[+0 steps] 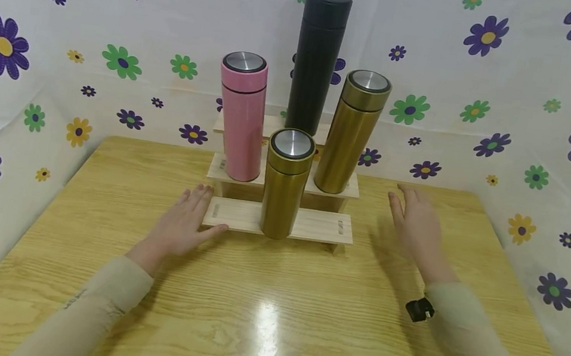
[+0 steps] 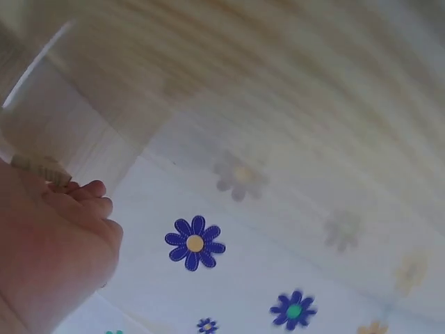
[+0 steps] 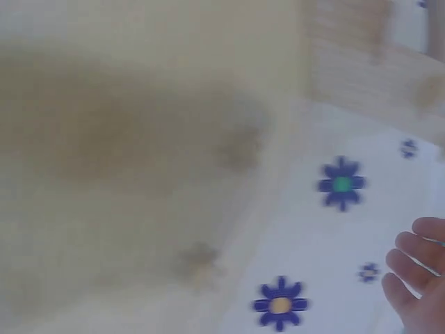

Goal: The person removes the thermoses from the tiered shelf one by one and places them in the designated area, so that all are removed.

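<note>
A pale wooden stepped rack (image 1: 237,215) carries several insulated bottles. On its lowest step, near the middle, stands a short gold bottle (image 1: 282,201) with a silver-topped lid. The middle step holds a pink bottle (image 1: 240,127) on the left and a taller gold bottle (image 1: 350,141) on the right. Behind them a tall black bottle (image 1: 316,68) rises from the top step. My left hand (image 1: 179,221) lies at the left end of the lowest step, fingers extended and thumb along the front edge. Off the rack's right side, my right hand (image 1: 417,225) hovers over the table with nothing in it.
The wood-grain table (image 1: 201,323) extends around the rack and toward me. A white cloth (image 1: 165,24) printed with purple, green and yellow flowers hangs behind and along both sides. A small black device (image 1: 420,309) is worn at my right wrist.
</note>
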Available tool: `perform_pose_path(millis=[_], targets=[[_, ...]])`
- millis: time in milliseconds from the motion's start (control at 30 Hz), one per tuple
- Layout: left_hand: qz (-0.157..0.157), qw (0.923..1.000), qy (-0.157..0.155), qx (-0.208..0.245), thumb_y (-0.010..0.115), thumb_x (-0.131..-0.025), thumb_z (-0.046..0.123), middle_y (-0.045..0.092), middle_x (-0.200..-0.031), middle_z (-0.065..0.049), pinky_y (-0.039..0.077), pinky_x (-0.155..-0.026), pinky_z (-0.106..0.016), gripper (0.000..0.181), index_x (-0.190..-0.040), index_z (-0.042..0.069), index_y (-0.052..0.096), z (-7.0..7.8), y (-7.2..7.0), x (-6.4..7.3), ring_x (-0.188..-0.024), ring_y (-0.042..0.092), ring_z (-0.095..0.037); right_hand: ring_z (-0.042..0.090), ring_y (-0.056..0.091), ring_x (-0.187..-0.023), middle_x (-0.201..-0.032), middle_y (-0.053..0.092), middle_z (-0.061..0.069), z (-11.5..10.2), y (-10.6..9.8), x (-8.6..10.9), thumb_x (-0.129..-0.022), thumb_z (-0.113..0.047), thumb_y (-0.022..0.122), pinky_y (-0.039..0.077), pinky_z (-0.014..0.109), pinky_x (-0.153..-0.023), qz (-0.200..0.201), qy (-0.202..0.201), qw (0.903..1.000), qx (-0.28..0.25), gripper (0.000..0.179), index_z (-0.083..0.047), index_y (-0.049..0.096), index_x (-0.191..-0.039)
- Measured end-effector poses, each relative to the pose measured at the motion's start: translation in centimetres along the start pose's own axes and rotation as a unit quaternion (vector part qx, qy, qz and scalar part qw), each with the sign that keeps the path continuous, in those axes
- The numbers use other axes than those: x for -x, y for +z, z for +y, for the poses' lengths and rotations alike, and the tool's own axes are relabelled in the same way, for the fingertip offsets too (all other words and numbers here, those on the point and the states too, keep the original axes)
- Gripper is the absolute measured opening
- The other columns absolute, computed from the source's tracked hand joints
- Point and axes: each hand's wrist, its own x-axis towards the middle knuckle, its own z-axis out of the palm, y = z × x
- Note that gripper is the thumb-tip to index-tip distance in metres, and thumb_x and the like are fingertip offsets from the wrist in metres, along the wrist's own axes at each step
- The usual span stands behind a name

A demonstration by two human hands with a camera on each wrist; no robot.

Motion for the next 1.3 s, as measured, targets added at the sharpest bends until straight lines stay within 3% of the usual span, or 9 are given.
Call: perform_pose_path(millis=[133, 300, 433, 600, 800, 1033, 1300], targets=[[0.012, 0.9999, 0.007, 0.002, 0.030, -0.091, 0.070, 0.009, -0.157, -0.020, -0.002, -0.118, -0.040, 0.098, -0.151, -0.003, 0.006, -0.1, 0.2, 0.0, -0.145, 0.003, -0.030, 0.047, 0.036, -0.126, -0.135, 0.043, 0.031, -2.0, -2.8, -1.6, -0.104, -0.041, 0.032, 0.030, 0.060, -0.105, 0.018, 0.016, 0.9962, -0.083, 0.060, 0.009, 0.043, -0.136], [0.026, 0.9995, 0.015, -0.004, 0.031, -0.092, 0.069, 0.011, -0.156, -0.022, -0.002, -0.118, -0.040, 0.097, -0.151, -0.005, 0.008, -0.2, 0.4, 0.0, -0.145, 0.005, -0.031, 0.040, 0.045, -0.115, -0.125, 0.051, 0.026, -4.4, -6.1, -3.6, -0.103, -0.032, 0.038, 0.038, 0.055, -0.096, 0.107, -0.002, 0.9829, -0.150, 0.049, 0.008, 0.050, -0.131], [0.026, 0.9995, 0.015, -0.004, 0.030, -0.092, 0.070, 0.011, -0.156, -0.022, -0.001, -0.118, -0.040, 0.098, -0.150, -0.005, 0.007, -0.1, 0.4, 0.0, -0.145, 0.005, -0.031, 0.032, 0.047, -0.120, -0.129, 0.053, 0.018, -6.4, -8.7, -5.2, -0.103, -0.035, 0.039, 0.036, 0.045, -0.103, 0.150, 0.002, 0.9735, -0.173, 0.048, 0.001, 0.051, -0.132], [0.020, 0.9997, 0.013, 0.000, 0.029, -0.092, 0.070, 0.009, -0.156, -0.022, -0.001, -0.118, -0.041, 0.098, -0.150, -0.005, 0.005, 0.0, 0.3, 0.1, -0.145, 0.004, -0.031, 0.020, 0.045, -0.124, -0.135, 0.050, 0.007, -8.9, -11.5, -7.7, -0.101, -0.039, 0.040, 0.032, 0.033, -0.108, 0.153, -0.016, 0.9719, -0.178, 0.048, -0.009, 0.049, -0.137], [0.009, 0.9999, 0.006, 0.002, 0.029, -0.092, 0.069, 0.008, -0.157, -0.023, 0.000, -0.118, -0.042, 0.098, -0.150, -0.005, 0.004, 0.1, 0.3, 0.3, -0.145, 0.003, -0.031, 0.011, 0.041, -0.125, -0.139, 0.046, -0.002, -11.2, -12.8, -10.9, -0.097, -0.039, 0.049, 0.031, 0.023, -0.107, 0.125, -0.075, 0.9688, -0.200, 0.047, -0.021, 0.048, -0.141], [0.005, 0.9999, 0.010, 0.004, 0.031, -0.093, 0.068, 0.009, -0.156, -0.024, 0.000, -0.117, -0.043, 0.097, -0.150, -0.007, 0.005, 0.2, 0.2, 0.4, -0.144, 0.005, -0.033, 0.005, 0.021, -0.138, -0.151, 0.033, -0.006, -14.0, -13.9, -14.2, -0.096, -0.041, 0.052, 0.014, 0.025, -0.113, 0.091, -0.149, 0.9817, -0.077, 0.055, -0.027, 0.038, -0.147], [0.012, 0.9999, 0.008, 0.003, 0.032, -0.093, 0.067, 0.009, -0.156, -0.023, 0.001, -0.118, -0.043, 0.097, -0.150, -0.006, 0.005, 0.2, 0.3, 0.3, -0.144, 0.006, -0.033, 0.009, 0.012, -0.142, -0.156, 0.024, -0.005, -17.5, -14.8, -17.3, -0.095, -0.046, 0.052, 0.009, 0.029, -0.115, 0.036, -0.158, 0.9866, -0.016, 0.064, -0.031, 0.026, -0.151]])
